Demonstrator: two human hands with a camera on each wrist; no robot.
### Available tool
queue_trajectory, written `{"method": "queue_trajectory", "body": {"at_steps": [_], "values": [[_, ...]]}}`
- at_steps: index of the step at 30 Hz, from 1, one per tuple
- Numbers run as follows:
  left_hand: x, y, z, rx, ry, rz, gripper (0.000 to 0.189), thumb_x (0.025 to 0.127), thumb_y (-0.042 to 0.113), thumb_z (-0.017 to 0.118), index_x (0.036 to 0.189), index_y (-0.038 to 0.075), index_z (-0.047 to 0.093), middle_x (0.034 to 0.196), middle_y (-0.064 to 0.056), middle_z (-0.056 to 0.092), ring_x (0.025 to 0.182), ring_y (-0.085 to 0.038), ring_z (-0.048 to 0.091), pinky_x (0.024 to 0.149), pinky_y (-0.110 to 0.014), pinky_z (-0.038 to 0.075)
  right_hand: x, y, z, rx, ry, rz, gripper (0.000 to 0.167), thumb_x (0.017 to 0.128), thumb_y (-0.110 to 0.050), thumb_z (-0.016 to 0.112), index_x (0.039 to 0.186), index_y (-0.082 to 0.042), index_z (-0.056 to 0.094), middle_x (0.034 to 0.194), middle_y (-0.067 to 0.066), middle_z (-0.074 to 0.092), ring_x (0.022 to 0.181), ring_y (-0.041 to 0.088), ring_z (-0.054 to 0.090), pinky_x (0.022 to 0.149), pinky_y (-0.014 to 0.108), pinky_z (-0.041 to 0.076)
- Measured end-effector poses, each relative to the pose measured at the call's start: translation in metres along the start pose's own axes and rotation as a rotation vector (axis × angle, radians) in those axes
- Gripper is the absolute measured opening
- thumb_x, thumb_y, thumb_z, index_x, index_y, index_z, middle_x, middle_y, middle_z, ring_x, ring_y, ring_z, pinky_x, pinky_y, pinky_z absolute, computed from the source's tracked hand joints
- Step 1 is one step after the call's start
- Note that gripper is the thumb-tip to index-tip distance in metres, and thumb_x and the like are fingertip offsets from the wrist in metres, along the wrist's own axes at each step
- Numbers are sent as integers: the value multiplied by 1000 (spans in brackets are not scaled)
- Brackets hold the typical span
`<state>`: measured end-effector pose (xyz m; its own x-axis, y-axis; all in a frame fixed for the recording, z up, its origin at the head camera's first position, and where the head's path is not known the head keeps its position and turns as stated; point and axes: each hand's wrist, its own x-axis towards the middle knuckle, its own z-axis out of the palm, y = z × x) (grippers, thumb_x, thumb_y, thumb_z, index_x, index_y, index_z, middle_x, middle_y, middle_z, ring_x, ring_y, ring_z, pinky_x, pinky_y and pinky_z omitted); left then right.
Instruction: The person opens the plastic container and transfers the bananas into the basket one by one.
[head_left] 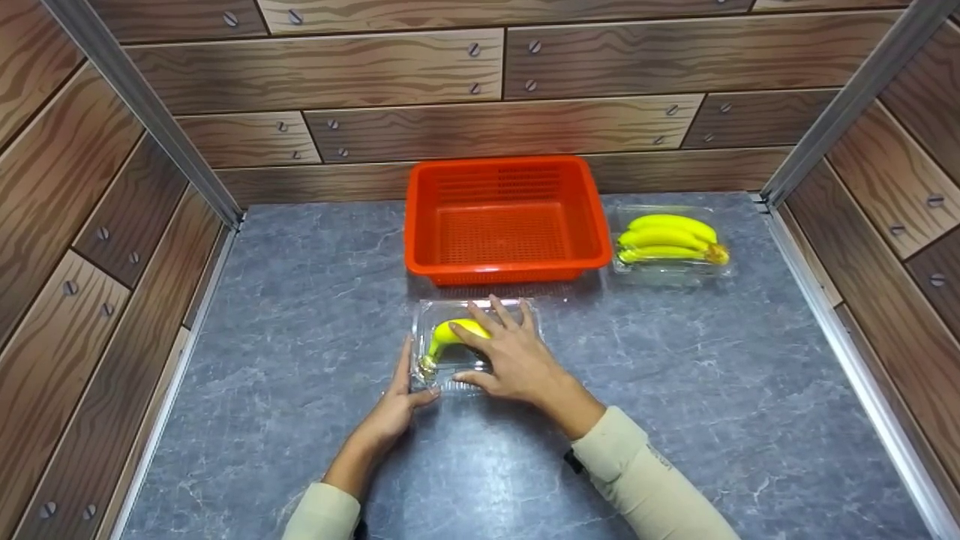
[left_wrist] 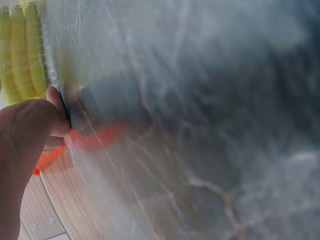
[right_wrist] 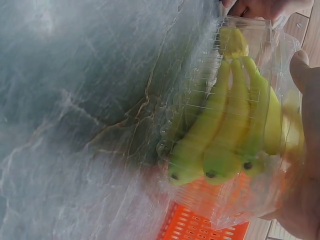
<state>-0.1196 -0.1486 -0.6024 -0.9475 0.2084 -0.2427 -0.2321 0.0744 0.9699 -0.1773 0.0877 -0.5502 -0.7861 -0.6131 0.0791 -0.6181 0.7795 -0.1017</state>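
"How is the left hand [head_left: 391, 409] posed?"
"Fingers stretched forward; thumb angled inward."
"And the right hand [head_left: 519, 361]?"
"Palm down; fingers spread; its forearm [head_left: 652, 472] slants in from the lower right."

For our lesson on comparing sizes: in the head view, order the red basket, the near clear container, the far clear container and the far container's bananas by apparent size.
1. Red basket
2. Near clear container and far clear container: unsure; the near one is closer and partly covered
3. Far container's bananas
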Motion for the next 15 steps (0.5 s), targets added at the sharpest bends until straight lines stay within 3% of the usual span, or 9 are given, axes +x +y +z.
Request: {"method": "queue_trajectory", "body": {"at_steps": [8,15], "values": [[0,0,0,-2,-11,-6,110,94,4,65,173,23,-9,180,-16,-17,166,-44,-16,131,-69,-12,-1,0,-2,1,1,-9,78,96,-81,50,163,-41,43,176,9,35,161,48,31,122,82,24],[-2,-1,-2,-32,-9,-30,109,95,4,66,173,28,-7,180,-16,-17,166,-44,-17,130,-71,-13,2,1,-10,143,-21,30,69,101,-74,50,161,-41,45,175,7,36,161,46,34,125,81,20]]}}
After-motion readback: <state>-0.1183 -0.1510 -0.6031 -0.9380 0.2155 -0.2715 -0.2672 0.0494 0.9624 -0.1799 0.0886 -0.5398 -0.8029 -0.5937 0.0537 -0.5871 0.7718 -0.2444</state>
